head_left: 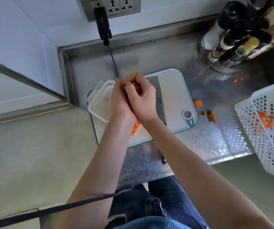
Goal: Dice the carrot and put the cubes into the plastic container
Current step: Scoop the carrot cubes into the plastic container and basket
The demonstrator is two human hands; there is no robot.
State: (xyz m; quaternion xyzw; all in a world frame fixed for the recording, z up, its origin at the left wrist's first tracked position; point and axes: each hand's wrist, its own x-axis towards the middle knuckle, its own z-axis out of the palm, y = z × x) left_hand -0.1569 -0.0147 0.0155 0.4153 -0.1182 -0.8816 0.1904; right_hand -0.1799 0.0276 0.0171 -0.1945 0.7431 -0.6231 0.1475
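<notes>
Translucent plastic, rounded-square and glossy, is what I meet first at the left: the clear plastic container (100, 103) sits on the left end of the white cutting board with teal rim (174, 96), one orange carrot cube (106, 99) resting on its flat top. Just beside it, my left hand (120, 100) and right hand (141, 96) press together, fingers curled round a clump of orange carrot cubes (135, 86); most of the clump is hidden, so I cannot tell its amount. More diced carrot (136, 127) peeks out under my left wrist. Beneath my right hand lies the steel cleaver (159, 100), long axis running away from me, handle toward me, partly covered. Right of the board, rough carrot offcuts (205, 111) lie on the dimpled steel counter (215, 138). A white perforated plastic basket (268, 129), cut off at the edge, holds more cubes.
</notes>
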